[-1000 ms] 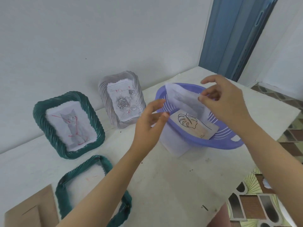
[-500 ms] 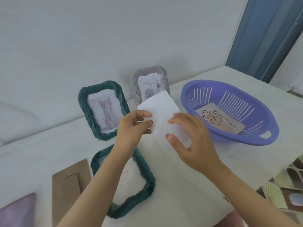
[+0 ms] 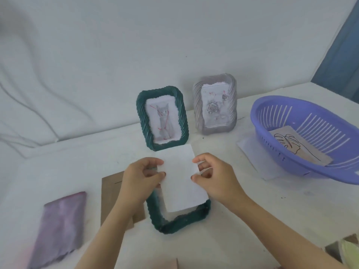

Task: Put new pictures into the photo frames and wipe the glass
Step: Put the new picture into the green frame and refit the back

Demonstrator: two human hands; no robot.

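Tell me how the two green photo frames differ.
The far green frame stands upright; the near green frame lies flat on the table. The far green frame shows a cat picture; over the near green frame the left hand and right hand pinch a white sheet. Both have dark green, rope-twisted rims.

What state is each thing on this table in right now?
sheet: pinched by left hand and right hand
flat frame: lying down, partly under sheet
cat frame: upright, filled
rose frame: upright, filled
board: lying loose
cloth: lying untouched
basket: holds leaf picture
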